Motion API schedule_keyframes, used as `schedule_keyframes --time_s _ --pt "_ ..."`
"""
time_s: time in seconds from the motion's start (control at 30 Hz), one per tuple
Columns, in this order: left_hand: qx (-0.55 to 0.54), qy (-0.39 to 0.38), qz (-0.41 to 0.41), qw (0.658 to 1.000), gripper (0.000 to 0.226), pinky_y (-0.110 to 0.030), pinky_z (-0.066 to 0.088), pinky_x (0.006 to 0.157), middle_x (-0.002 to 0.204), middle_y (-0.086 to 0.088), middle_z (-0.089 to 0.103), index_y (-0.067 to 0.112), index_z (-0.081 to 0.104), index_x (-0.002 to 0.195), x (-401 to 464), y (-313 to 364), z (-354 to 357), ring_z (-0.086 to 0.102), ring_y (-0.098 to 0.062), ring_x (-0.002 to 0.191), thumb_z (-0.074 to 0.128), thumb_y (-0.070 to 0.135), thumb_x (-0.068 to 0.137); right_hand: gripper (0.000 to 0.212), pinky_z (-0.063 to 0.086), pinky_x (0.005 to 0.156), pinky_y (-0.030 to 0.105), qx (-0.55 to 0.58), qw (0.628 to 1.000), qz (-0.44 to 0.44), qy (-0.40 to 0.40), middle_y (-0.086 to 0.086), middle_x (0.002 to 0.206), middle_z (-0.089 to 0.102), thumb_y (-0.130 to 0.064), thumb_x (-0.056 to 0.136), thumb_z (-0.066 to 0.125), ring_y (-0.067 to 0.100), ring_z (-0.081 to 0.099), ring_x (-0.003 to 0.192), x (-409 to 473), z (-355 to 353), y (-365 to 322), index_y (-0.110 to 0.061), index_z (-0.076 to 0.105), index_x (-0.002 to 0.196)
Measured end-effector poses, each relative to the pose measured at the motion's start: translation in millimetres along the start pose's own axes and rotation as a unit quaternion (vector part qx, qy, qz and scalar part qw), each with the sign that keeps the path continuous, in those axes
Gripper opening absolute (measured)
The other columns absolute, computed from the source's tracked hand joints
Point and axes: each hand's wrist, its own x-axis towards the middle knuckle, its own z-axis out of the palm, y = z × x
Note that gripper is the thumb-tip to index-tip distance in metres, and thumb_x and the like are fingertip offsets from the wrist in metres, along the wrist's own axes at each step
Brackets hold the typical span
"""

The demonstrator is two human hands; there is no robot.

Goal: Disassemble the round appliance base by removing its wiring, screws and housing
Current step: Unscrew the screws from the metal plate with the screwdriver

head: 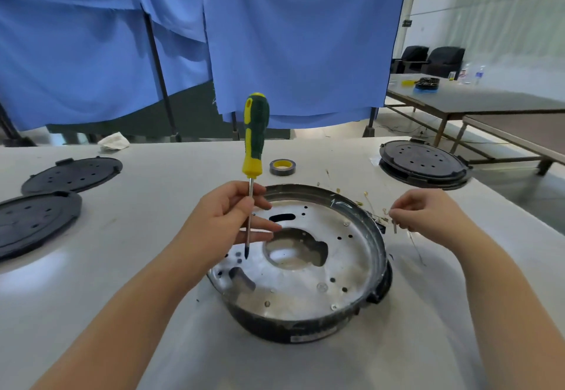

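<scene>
One round appliance base [301,267] with a metal plate inside. One green-and-yellow screwdriver [254,145]. One roll of tape [282,167]. Three black round covers on the worktop [153,267]: two at left [75,174] [33,221], one at right [423,162]. One crumpled white cloth [114,141]. Two hands: left [235,218], right [428,211].

Blue fabric curtains [275,38] hang on dark poles [159,75] behind a white worktable [153,313]; at right, a long grey table [477,99] with a wooden bench [519,136], two black armchairs [428,59], pale walls [489,7] and floor
</scene>
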Motion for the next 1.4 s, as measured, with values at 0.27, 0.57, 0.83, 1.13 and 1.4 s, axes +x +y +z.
schedule_keyframes --time_s 0.27,0.57,0.83,1.13,1.4 --pt "-0.043 -0.015 -0.009 0.999 0.022 -0.028 0.058 0.060 0.087 -0.006 0.067 0.011 0.057 0.101 15.0 -0.2 24.7 0.074 -0.028 0.076 0.036 0.002 0.101 0.009 0.053 0.066 0.029 -0.101 0.994 0.036 -0.020 0.000 0.071 0.070 -0.016 0.076 0.075 0.017 0.067 0.074 9.4 16.3 25.4 -0.018 0.071 0.068" --pt "-0.038 -0.044 0.024 0.998 0.014 -0.026 0.058 0.065 0.085 -0.005 0.075 0.012 0.061 0.099 -2.0 -5.1 17.0 0.074 -0.026 0.080 0.050 0.003 0.096 0.008 0.047 0.062 0.024 0.064 0.975 -0.094 0.191 -0.006 0.078 0.066 -0.026 0.089 0.061 0.010 0.061 0.073 -9.1 10.7 -15.6 -0.025 0.066 0.083" --pt "0.019 -0.092 0.062 0.994 0.014 -0.020 0.056 0.065 0.086 -0.004 0.076 0.013 0.067 0.096 -12.1 -0.2 22.1 0.074 -0.020 0.078 0.059 0.002 0.090 0.037 0.056 0.074 0.025 0.318 0.922 -0.218 -0.047 0.002 0.091 0.074 -0.040 0.081 0.067 0.015 0.071 0.081 -59.4 51.1 -84.8 -0.017 0.062 0.111" --pt "0.045 -0.169 0.015 0.984 0.023 -0.032 0.060 0.075 0.089 -0.006 0.076 0.014 0.067 0.103 -20.1 -0.1 32.6 0.074 -0.021 0.081 0.056 -0.002 0.092 0.019 0.053 0.069 0.019 0.377 0.890 -0.226 -0.121 0.003 0.088 0.075 -0.027 0.085 0.062 0.012 0.071 0.079 -77.7 69.0 -98.3 -0.019 0.064 0.102" --pt "0.395 -0.275 -0.027 0.876 0.089 -0.006 0.033 0.084 0.119 0.047 0.044 0.058 0.042 0.127 -32.9 7.7 16.5 0.041 0.024 0.109 0.063 0.088 0.045 0.034 0.053 0.060 0.027 0.448 0.876 -0.161 -0.077 0.007 0.084 0.073 -0.040 0.087 0.051 0.018 0.064 0.057 -65.9 49.4 -91.1 -0.013 0.062 0.105"
